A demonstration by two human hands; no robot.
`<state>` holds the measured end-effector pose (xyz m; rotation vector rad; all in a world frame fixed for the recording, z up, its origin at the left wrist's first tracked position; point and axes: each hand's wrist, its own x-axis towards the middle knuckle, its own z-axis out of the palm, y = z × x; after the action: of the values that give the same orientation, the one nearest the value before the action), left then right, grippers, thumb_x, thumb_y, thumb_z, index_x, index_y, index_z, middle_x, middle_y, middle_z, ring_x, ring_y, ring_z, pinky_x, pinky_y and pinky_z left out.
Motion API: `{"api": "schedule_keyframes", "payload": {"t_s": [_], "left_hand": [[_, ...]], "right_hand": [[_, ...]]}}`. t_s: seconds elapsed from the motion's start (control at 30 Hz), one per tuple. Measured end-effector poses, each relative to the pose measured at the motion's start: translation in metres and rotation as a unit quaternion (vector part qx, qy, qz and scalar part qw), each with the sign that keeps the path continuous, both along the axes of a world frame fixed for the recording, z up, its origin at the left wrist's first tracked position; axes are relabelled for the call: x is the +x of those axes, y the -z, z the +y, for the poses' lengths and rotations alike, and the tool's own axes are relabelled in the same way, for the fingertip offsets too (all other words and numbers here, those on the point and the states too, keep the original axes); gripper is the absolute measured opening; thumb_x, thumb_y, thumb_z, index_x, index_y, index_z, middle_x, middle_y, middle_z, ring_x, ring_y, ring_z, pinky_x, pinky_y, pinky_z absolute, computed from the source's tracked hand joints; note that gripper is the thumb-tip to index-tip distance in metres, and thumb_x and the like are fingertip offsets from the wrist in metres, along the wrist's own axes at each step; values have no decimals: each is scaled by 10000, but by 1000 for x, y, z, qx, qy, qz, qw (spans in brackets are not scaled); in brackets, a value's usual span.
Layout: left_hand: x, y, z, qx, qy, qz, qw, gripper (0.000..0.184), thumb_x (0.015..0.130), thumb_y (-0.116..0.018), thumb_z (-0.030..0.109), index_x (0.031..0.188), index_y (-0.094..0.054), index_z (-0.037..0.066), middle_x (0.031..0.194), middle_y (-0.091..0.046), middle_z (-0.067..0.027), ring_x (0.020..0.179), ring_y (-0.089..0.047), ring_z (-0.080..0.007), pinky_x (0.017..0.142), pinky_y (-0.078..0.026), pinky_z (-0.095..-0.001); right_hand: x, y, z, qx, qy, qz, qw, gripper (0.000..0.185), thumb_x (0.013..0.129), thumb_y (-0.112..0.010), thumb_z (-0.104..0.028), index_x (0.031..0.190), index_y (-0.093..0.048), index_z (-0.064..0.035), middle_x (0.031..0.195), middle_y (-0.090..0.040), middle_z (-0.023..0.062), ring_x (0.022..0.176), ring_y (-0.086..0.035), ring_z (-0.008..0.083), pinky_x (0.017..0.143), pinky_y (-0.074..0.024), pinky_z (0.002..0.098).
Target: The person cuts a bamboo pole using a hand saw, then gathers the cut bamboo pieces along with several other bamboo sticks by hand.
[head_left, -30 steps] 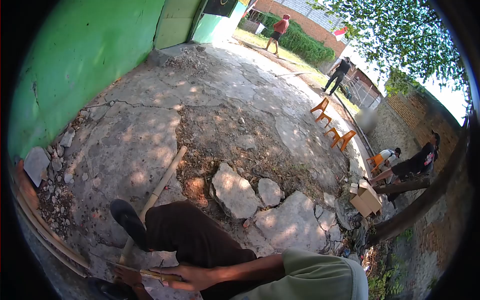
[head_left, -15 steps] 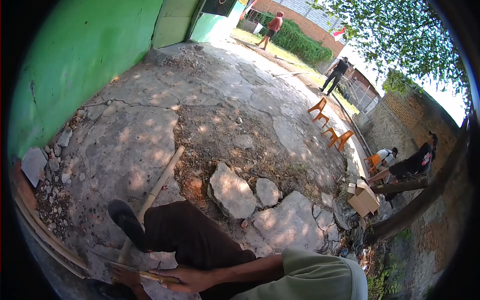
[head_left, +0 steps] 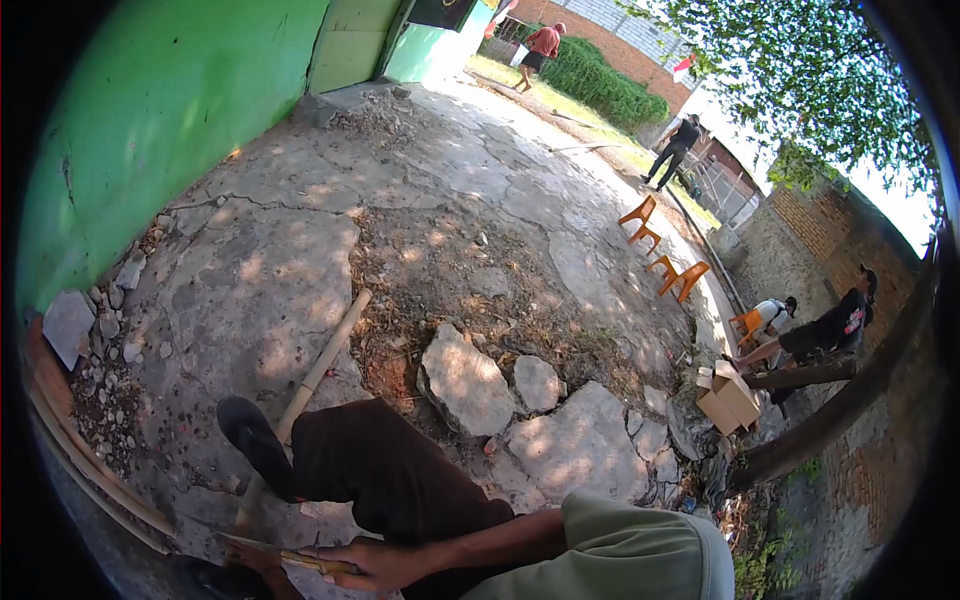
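My right hand [head_left: 372, 563], its arm in a green sleeve, is closed round the pale wooden handle [head_left: 318, 563] of a knife. The knife's thin blade [head_left: 248, 543] points left, crossing in front of my left hand [head_left: 268, 566]. Low in the view, that left hand appears closed round the near end of a bamboo pole [head_left: 330, 360], though its fingers are dim and partly covered. The pole lies slantwise over cracked concrete and passes under my dark-trousered leg [head_left: 385, 465] and sandalled foot [head_left: 252, 440].
Broken concrete slabs [head_left: 465, 380] lie beyond my leg. Split bamboo strips [head_left: 100, 470] rest at left near the green wall [head_left: 150, 130]. A cardboard box [head_left: 728, 398], orange chairs [head_left: 683, 278] and a tree trunk [head_left: 800, 445] are at right. Several people are farther off.
The knife and right hand have shifted slightly, with the blade now crossing lower over my left hand. The far person in red has turned and bent forward.
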<state>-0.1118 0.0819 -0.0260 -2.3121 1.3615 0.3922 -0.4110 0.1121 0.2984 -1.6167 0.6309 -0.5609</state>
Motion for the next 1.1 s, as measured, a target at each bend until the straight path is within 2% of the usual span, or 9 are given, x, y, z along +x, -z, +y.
{"api": "schedule_keyframes", "payload": {"t_s": [0.07,0.13,0.37,0.43,0.63,0.87,0.97,1.03,1.1], "left_hand": [[1,7,0,-19,0,-6,1000,1023,813,-603,614,1543,-218,10,1579,-180,-247,1471,-163,-438,1152,-166,-659],[0,7,-2,-28,1,-10,1000,1022,814,-602,614,1544,-217,11,1580,-179,-248,1470,-165,-439,1152,-165,-659],[-4,0,-3,-42,-2,-10,999,1020,820,-596,617,1546,-213,12,1581,-174,-251,1466,-174,-443,1154,-165,-658],[-4,-3,0,-42,-1,-11,999,1019,822,-595,617,1547,-211,13,1581,-172,-252,1465,-176,-445,1154,-165,-658],[-4,-4,1,-46,-1,-10,999,1017,826,-590,620,1548,-208,14,1582,-168,-255,1463,-183,-449,1155,-164,-658],[-5,-5,2,-47,0,-10,999,1015,832,-584,622,1551,-203,16,1584,-162,-259,1459,-191,-453,1157,-164,-657],[-6,-8,3,-46,1,-8,999,1014,834,-582,623,1551,-201,17,1584,-160,-260,1458,-195,-455,1157,-164,-657],[-9,-12,1,-46,3,-5,999,1013,836,-580,624,1552,-200,17,1584,-159,-261,1457,-197,-456,1158,-164,-657],[-10,-15,1,-45,9,-1,999,1012,837,-579,624,1553,-199,17,1585,-157,-262,1456,-200,-458,1158,-163,-657]], "right_hand": [[0,5,2,-21,7,-10,1000,614,1024,-503,-147,1572,-228,-121,730,-575,49,548,-558,107,516,-499,304],[0,-4,1,42,-8,16,999,618,1019,-501,-129,1571,-225,-120,739,-594,57,542,-566,107,513,-512,303],[-2,-4,-1,27,-21,27,999,615,1018,-491,-119,1568,-218,-128,795,-607,54,519,-582,119,510,-575,293],[-2,-4,-1,63,-32,38,997,625,1018,-487,-120,1572,-199,-138,843,-610,56,535,-595,118,519,-599,290],[-1,-3,-1,69,-40,30,996,645,1019,-474,-114,1581,-161,-160,921,-601,58,582,-612,117,532,-611,288],[-1,-1,-1,79,-52,59,994,636,1024,-459,-127,1582,-156,-161,914,-575,54,613,-602,113,539,-608,284],[-2,-15,-2,121,-60,69,989,631,1025,-460,-131,1581,-163,-156,902,-569,53,599,-591,115,545,-604,281],[-1,-19,1,99,0,20,995,544,1015,-520,-178,1517,-347,-59,717,-605,96,551,-531,155,564,-456,315],[-1,-15,1,101,0,24,995,535,1014,-523,-176,1510,-359,-58,710,-598,92,545,-525,151,553,-449,314]]}}
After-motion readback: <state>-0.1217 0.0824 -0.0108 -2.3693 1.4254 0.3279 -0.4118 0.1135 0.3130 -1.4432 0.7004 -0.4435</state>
